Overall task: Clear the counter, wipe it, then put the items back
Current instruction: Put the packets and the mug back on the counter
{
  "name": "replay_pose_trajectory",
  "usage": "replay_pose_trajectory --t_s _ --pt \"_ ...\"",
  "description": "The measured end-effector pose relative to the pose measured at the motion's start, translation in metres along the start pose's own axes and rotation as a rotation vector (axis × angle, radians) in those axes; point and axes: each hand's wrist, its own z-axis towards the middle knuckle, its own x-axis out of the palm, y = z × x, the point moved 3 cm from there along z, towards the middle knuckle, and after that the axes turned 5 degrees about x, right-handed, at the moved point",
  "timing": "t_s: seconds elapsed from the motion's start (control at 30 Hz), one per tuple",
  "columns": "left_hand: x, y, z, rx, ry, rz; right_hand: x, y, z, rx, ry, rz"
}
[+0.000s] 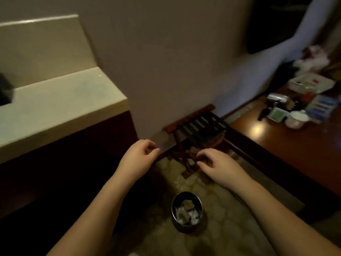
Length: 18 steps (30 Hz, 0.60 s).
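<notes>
Pale worktop (60,106) at left, bare surface with a faint ring mark, a dark blurred object at its far left edge; wooden desk (287,145) at right carrying a cluster of items, among them a white cup (297,119), boxes and a silver object, too blurred to name further. Left hand (138,156) and right hand (219,165) held out over the floor, fingers loosely curled, holding nothing. Folding rack (199,130) against the wall; round bin (186,212) with paper scraps on the floor below.
</notes>
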Motion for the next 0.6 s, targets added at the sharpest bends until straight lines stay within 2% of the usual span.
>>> replay_pose_trajectory --t_s 0.23,0.37,0.6 --pt "0.109 -0.074 0.029 0.209 0.255 0.052 -0.005 -0.138 -0.064 0.322 0.053 0.019" --pt "0.169 -0.114 0.047 0.302 0.389 0.068 -0.012 -0.198 -0.094 0.505 0.026 0.067" --pt "0.263 -0.167 0.088 0.382 0.529 0.072 -0.020 -0.294 -0.113 0.755 -0.015 0.126"
